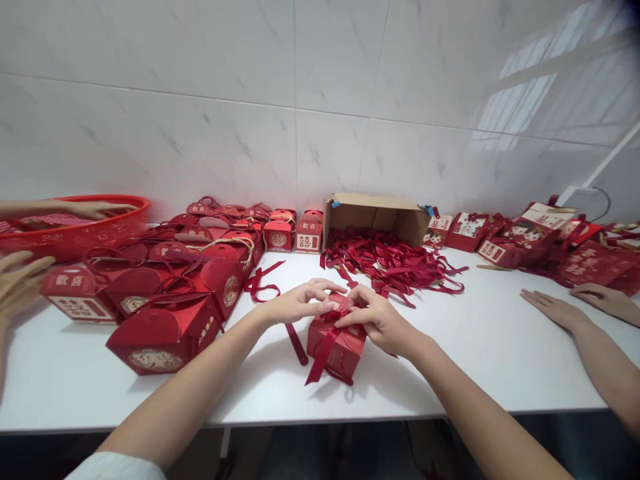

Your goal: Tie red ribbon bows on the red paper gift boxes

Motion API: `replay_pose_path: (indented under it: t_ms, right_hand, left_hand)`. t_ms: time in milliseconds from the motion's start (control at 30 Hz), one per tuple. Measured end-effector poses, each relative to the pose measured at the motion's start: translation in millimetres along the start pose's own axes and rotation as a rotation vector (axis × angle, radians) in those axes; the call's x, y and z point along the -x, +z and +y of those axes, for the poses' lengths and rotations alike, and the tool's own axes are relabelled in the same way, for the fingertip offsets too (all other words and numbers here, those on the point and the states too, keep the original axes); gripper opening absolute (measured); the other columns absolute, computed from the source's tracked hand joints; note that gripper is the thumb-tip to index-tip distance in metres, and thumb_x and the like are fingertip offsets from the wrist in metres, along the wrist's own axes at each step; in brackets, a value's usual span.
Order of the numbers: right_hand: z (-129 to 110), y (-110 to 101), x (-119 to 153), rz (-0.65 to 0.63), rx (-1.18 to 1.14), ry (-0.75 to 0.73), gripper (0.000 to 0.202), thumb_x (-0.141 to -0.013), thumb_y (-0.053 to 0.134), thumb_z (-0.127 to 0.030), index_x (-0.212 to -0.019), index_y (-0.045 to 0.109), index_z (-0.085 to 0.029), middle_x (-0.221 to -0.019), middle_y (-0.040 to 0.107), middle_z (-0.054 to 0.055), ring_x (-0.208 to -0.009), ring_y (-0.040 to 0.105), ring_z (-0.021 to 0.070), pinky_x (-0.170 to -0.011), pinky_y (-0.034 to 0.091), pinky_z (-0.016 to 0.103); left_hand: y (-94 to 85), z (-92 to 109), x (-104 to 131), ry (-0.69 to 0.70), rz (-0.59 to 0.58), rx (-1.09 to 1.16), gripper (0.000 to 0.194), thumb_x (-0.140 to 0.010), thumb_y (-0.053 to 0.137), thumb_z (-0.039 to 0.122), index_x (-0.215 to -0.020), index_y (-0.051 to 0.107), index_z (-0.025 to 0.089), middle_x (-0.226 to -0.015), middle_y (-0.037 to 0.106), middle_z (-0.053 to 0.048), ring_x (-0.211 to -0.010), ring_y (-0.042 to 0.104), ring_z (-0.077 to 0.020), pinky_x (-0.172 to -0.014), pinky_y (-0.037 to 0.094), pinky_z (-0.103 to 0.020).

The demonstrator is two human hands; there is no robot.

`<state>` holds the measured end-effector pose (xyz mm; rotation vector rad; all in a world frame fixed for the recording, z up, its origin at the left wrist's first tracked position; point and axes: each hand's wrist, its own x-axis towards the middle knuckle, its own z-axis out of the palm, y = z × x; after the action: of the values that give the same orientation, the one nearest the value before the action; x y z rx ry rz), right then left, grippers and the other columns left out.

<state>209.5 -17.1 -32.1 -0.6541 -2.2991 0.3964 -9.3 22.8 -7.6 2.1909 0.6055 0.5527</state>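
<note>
A small red gift box (350,350) stands on the white table right in front of me. A dark red ribbon (324,357) crosses its top, with one tail hanging down the front, and a twisted red cord shows on its side. From the left, my left hand (303,301) bends its thumb and fingers together over the ribbon at the box top. My right hand (383,320) pinches the ribbon from the other side, thumb and forefinger close together. The exact ribbon part between the fingers is partly hidden. A loose ribbon strip (297,345) lies beside the box.
Several filled red gift boxes (165,333) crowd the left, before a red basket (100,233) with another person's hand over it. An open cardboard box (345,213) spills ribbons (385,257). More red boxes (467,231) line the right, near another person's hands (560,312).
</note>
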Motion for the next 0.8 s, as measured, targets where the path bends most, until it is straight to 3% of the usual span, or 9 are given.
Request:
replay_pose_path:
  t_ms: [300,533,700,800]
  right_hand:
    - [0.3,1.9,-1.6,-0.001,0.0,-0.028,0.033,-0.082,0.048,-0.004,-0.092,0.072,-0.026,-0.086,0.045,0.005,-0.08,0.048,0.0145,-0.07,0.047,0.03]
    - [-0.5,1.4,-1.2,-0.007,0.011,-0.006,0.036,-0.083,0.046,-0.004,-0.093,0.071,-0.026,-0.086,0.044,0.004,-0.081,0.047,0.0149,-0.071,0.047,0.03]
    - [1.6,2.1,-0.6,-0.005,0.0,-0.015,0.035,-0.083,0.047,-0.004,-0.094,0.071,-0.027,-0.088,0.045,0.005,-0.082,0.048,0.0152,-0.071,0.048,0.031]
    - [1.1,1.7,-0.7,-0.01,0.005,-0.013,0.037,-0.083,0.045,-0.003,-0.094,0.071,-0.026,-0.087,0.045,0.005,-0.083,0.048,0.0153,-0.072,0.048,0.03]
  left_hand:
    - [7.0,-5.4,-1.1,-0.042,0.186,0.093,0.029,-0.078,0.061,0.038,-0.062,0.051,0.015,-0.114,0.058,-0.008,-0.112,0.047,-0.0222,-0.099,0.033,-0.04]
    - [-0.4,-2.5,2.2,0.017,-0.002,0.434,0.011,-0.076,0.062,0.025,-0.076,0.062,0.014,-0.129,0.05,-0.012,-0.119,0.046,-0.0263,-0.1,0.034,-0.043]
    - [1.7,-6.6,2.4,-0.018,0.066,0.242,0.017,-0.079,0.056,0.025,-0.065,0.061,0.015,-0.127,0.053,-0.009,-0.12,0.044,-0.0258,-0.103,0.03,-0.045]
    - [3.0,-8.1,2.5,-0.009,0.114,0.096,0.013,-0.079,0.055,0.023,-0.069,0.063,0.018,-0.125,0.055,-0.005,-0.123,0.04,-0.0246,-0.106,0.024,-0.046]
